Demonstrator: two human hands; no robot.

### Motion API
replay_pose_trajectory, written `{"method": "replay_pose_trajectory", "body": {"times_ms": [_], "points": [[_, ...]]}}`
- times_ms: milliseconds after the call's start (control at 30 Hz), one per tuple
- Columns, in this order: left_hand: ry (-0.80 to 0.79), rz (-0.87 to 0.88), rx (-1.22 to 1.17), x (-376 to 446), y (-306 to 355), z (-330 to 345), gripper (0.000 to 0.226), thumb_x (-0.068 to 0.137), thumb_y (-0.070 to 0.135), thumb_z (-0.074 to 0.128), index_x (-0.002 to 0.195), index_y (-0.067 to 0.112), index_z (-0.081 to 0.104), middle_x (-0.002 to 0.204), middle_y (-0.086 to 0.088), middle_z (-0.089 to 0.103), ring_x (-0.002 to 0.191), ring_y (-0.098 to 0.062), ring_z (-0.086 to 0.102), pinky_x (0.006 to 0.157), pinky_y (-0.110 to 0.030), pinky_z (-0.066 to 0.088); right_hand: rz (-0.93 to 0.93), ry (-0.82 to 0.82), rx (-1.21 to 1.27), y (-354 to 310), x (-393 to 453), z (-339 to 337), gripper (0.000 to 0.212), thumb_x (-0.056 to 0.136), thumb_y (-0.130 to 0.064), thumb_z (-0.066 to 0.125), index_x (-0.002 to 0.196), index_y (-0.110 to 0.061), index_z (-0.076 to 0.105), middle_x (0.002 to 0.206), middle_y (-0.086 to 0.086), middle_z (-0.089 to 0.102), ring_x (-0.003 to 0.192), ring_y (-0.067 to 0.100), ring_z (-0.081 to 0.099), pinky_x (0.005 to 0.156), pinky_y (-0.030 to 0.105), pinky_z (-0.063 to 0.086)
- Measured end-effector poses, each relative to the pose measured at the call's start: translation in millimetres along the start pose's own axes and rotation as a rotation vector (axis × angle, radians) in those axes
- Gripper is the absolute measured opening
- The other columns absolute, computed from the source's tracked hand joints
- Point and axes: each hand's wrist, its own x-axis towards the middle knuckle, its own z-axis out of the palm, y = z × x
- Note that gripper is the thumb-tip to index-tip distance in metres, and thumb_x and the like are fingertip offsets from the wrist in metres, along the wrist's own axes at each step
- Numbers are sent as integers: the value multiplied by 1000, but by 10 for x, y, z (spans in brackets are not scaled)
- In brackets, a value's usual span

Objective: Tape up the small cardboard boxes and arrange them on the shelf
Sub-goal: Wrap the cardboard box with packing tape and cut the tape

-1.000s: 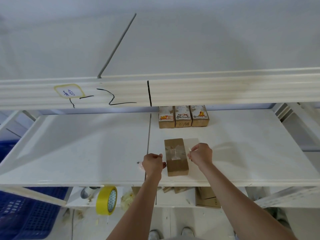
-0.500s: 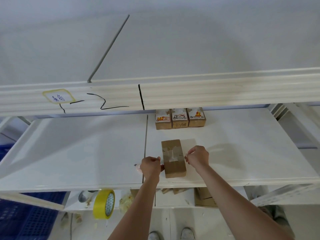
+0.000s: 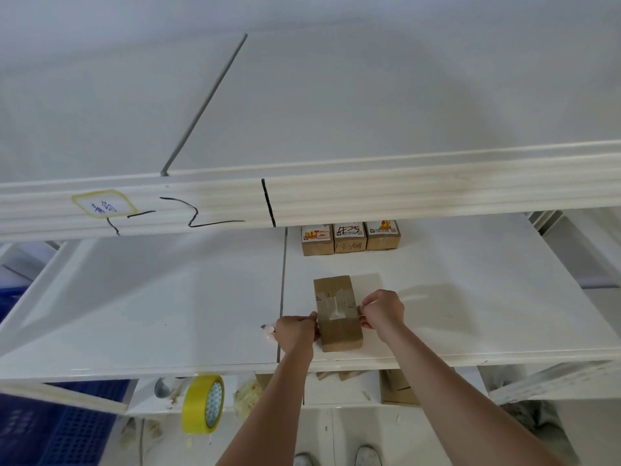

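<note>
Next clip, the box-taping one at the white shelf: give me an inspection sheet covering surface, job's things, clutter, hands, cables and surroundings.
Surface: white shelf, with a seam running front to back.
Job's things: brown cardboard box near the front edge, clear tape strip across its top; three labelled small boxes in a row at the back; yellow tape roll below the shelf edge.
Clutter: cardboard pieces and scraps on the lower level.
Hands: left hand pinches the tape at the box's left side; right hand pinches it at the right side.
Cables: nothing seen.
Surroundings: upper shelf beam with black marker lines and a yellow-edged label; blue crate lower left; white wall.
</note>
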Motion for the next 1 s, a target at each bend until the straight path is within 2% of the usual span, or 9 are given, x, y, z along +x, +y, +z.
{"method": "replay_pose_trajectory", "body": {"times_ms": [100, 200, 400, 567, 667, 767, 867, 900, 1000], "points": [[6, -38, 35, 12, 17, 29, 29, 87, 19, 79, 66, 5, 68, 68, -9, 69, 68, -23, 70, 80, -36, 61, 21, -18, 26, -8, -11, -5, 14, 90, 4, 68, 82, -8, 67, 90, 13, 69, 79, 27, 71, 47, 27, 57], [3, -69, 49, 39, 13, 48, 29, 89, 23, 78, 68, 6, 66, 64, -6, 66, 62, -19, 65, 67, -29, 54, 50, -28, 59, -8, 1, -9, 14, 90, 2, 70, 83, -9, 67, 89, 12, 70, 76, 24, 71, 42, 24, 53], [8, -74, 131, 74, -24, 119, 30, 94, 28, 72, 75, 6, 64, 76, -9, 65, 62, -18, 56, 53, -26, 45, 216, -107, 234, 31, 34, -20, 13, 88, 4, 73, 95, -6, 69, 94, 15, 70, 80, 25, 71, 52, 30, 57], [13, 45, 165, 52, -85, 157, 20, 98, 20, 65, 110, 5, 72, 87, -5, 64, 74, -18, 59, 66, -27, 48, 426, -232, 435, 84, 34, -25, 14, 92, 5, 68, 106, 2, 70, 107, 21, 70, 94, 31, 69, 65, 36, 58], [71, 151, 166, 31, -83, 153, 9, 93, 7, 68, 102, 9, 70, 91, -6, 69, 68, -13, 58, 56, -22, 44, 437, -238, 441, 86, 40, -11, 21, 92, 4, 68, 112, 4, 68, 108, 21, 71, 88, 29, 70, 63, 35, 58], [67, 219, 202, 21, -66, 157, 19, 94, -3, 60, 100, 8, 75, 102, -9, 74, 82, -18, 63, 68, -22, 49, 443, -134, 391, 72, 46, 13, 15, 87, 4, 74, 101, 4, 70, 91, 19, 72, 82, 29, 71, 68, 37, 62], [28, 241, 211, -4, -35, 128, 23, 99, 2, 54, 109, 3, 75, 108, -11, 74, 94, -24, 69, 87, -33, 56, 295, 65, 123, 41, -12, 26, 8, 87, -4, 76, 81, -4, 70, 87, 15, 73, 77, 25, 69, 76, 35, 61], [15, 256, 221, -5, -32, 112, 24, 100, 3, 53, 109, 4, 75, 106, -9, 74, 92, -23, 69, 86, -33, 57, 187, 139, 48, 29, -58, 31, 7, 91, -5, 71, 84, -6, 72, 92, 15, 73, 80, 26, 68, 76, 35, 59], [7, 321, 266, -31, -14, 88, 27, 100, 5, 48, 87, 14, 70, 79, 3, 67, 75, -15, 63, 60, -15, 43, -72, 232, -34, -44, -222, 29, 22, 100, -5, 53, 110, -4, 72, 106, 13, 72, 92, 25, 67, 74, 28, 53]]}}
